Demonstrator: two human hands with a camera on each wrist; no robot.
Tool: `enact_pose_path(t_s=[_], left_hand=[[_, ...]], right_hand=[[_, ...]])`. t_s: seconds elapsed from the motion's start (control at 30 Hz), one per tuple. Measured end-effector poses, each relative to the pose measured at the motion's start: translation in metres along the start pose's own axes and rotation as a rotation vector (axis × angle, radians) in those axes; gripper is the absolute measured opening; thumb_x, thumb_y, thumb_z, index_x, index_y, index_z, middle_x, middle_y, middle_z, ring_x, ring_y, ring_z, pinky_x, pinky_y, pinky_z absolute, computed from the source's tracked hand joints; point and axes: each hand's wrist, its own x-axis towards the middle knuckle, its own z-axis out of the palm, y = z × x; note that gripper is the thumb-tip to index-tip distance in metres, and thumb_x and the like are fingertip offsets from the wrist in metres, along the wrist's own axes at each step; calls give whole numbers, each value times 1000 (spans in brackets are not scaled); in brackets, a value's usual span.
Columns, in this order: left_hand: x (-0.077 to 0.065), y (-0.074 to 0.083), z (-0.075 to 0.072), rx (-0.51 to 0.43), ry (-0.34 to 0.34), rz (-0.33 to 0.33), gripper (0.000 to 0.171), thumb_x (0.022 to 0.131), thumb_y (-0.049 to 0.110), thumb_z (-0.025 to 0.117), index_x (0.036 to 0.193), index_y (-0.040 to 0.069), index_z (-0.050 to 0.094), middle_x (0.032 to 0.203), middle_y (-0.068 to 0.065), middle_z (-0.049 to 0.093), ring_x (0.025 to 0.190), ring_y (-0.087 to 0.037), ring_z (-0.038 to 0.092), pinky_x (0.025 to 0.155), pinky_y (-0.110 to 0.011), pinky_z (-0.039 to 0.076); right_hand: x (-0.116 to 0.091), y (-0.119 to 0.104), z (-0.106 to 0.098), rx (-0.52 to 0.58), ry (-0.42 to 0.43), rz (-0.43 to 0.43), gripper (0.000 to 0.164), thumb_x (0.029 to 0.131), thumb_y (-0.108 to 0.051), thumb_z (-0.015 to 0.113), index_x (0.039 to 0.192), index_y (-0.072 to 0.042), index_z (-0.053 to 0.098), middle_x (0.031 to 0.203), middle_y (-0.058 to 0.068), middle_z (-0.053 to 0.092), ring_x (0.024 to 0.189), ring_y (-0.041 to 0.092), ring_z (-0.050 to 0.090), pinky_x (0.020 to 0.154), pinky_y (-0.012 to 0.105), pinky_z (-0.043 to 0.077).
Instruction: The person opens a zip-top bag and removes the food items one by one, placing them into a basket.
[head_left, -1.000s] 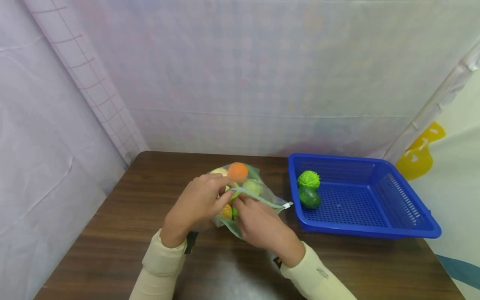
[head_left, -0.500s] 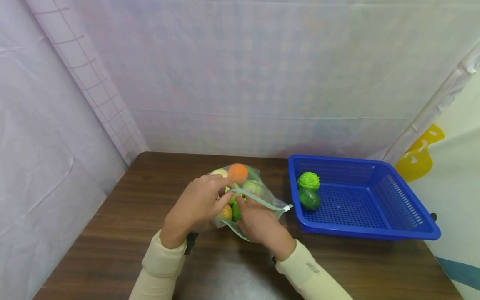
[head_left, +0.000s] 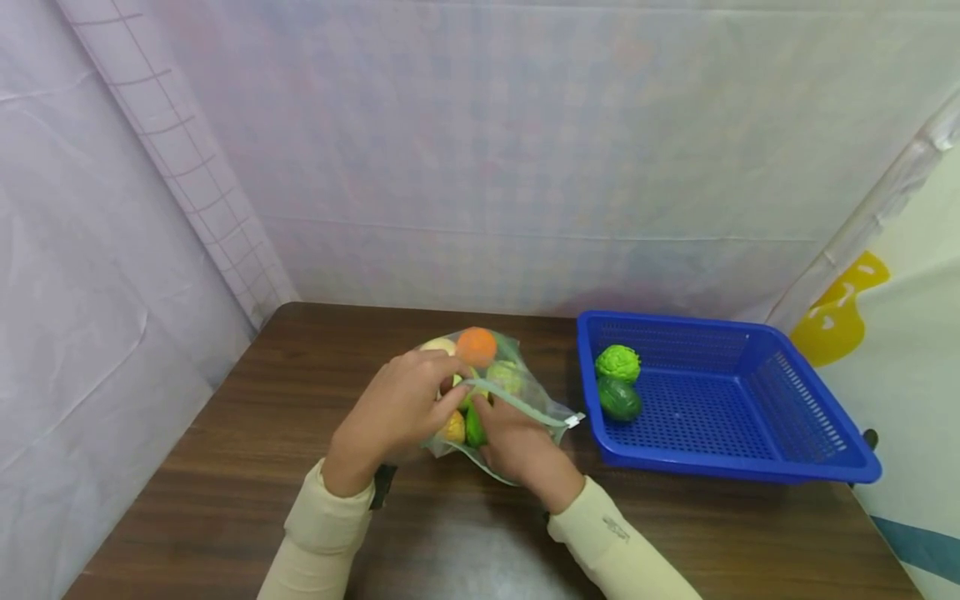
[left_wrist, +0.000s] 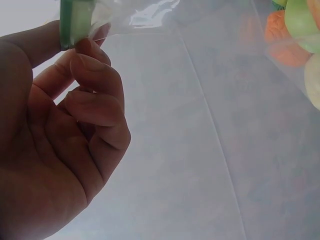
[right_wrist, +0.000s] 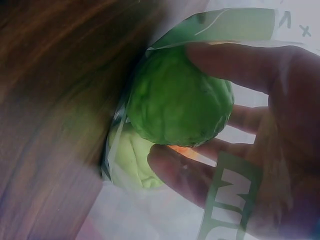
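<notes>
Clearly, the right wrist view shows what the head view mostly covers: the right hand [head_left: 525, 450] is inside a clear bag [head_left: 542, 398], its thumb and fingers curled round a green vegetable [right_wrist: 175, 102], with a pale green piece [right_wrist: 127, 162] just beside it. Only the left wrist view gives the grip of the left hand [left_wrist: 60, 125]: thumb and fingertip pinch the bag's green edge strip [left_wrist: 77, 22], while the remaining fingers bend inward. The head view alone has the blue basket [head_left: 697, 467], holding a leafy green ball [head_left: 618, 363] and a dark green one.

The left hand partly hides a cream-coloured piece [head_left: 438, 344], film softens the shapes beneath it, and printed lettering in the right wrist view is cut off.

Seen from above, the green vegetable touches the right hand's fingertips, beside a yellow piece [head_left: 453, 427] and well below an orange ball [head_left: 477, 347].
</notes>
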Motion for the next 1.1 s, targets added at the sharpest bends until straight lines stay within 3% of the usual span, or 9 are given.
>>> enact_pose_path(t_s=[0.37, 0.57, 0.9, 1.1], left_hand=[[0, 0, 2, 4, -9, 9, 7, 92, 17, 70, 95, 17, 76, 71, 11, 56, 65, -4, 47, 57, -23, 41], [0, 0, 3, 8, -7, 8, 7, 92, 16, 70, 94, 18, 76, 70, 12, 54, 64, -4, 47, 56, -23, 40], [1, 0, 2, 8, -1, 8, 5, 91, 16, 70, 92, 18, 75, 70, 11, 54, 64, -5, 47, 56, -22, 41], [0, 0, 1, 4, -6, -1, 5, 92, 16, 71, 93, 17, 76, 71, 11, 55, 65, -5, 48, 55, -22, 41]], right_hand=[[2, 0, 1, 14, -28, -2, 65, 73, -3, 77, 131, -17, 50, 119, 7, 59, 92, 23, 63, 57, 33, 48], [-1, -3, -3, -39, -49, -5, 61, 73, -7, 80, 127, -16, 52, 117, 9, 59, 86, 23, 64, 57, 33, 49], [-10, -13, -18, -83, -37, 3, 65, 70, -10, 83, 128, -17, 55, 114, 6, 58, 89, 25, 64, 66, 37, 54], [-16, -20, -31, -106, -39, -20, 68, 69, -14, 86, 130, -17, 56, 107, 4, 57, 87, 24, 62, 60, 35, 51]])
